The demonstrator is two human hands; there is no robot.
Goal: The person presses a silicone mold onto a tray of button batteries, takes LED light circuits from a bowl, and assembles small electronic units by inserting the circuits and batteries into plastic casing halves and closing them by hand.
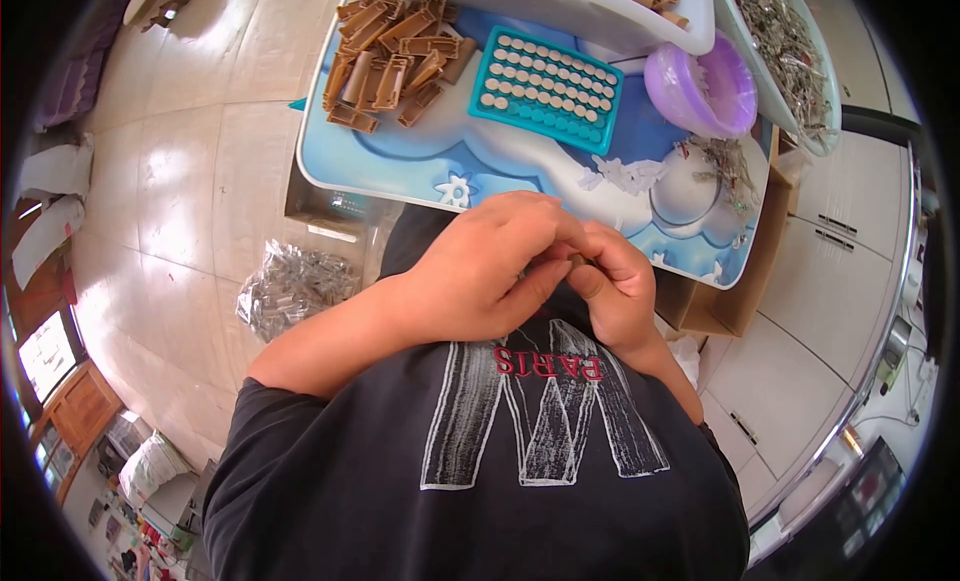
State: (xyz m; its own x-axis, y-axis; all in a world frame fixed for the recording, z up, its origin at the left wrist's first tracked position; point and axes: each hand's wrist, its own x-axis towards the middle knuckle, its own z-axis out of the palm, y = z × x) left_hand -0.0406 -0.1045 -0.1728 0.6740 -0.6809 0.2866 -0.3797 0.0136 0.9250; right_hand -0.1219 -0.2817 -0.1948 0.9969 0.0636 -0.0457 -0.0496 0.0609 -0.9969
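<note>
In front of my chest, just off the table's near edge, both of my hands meet. My left hand (500,261) is curled, its thumb and fingertips pinched together against those of my right hand (620,281). Something small and dark shows between the fingertips, mostly covered, so its kind is hidden. Beyond the hands stands a low table (390,166) with a blue and white cloud pattern. On it a teal tray (560,139) holds rows of round cream-coloured discs. Small white pieces (630,174) lie scattered nearby, beside a bunch of thin wired parts (735,166).
Brown plastic casings (385,66) are heaped at the table's far left. A purple bowl (715,91) stands right of the tray. A white bin (560,6) and a pale green bin (828,131) of metal parts border the table. A bag of silvery pieces (295,286) sits on the floor.
</note>
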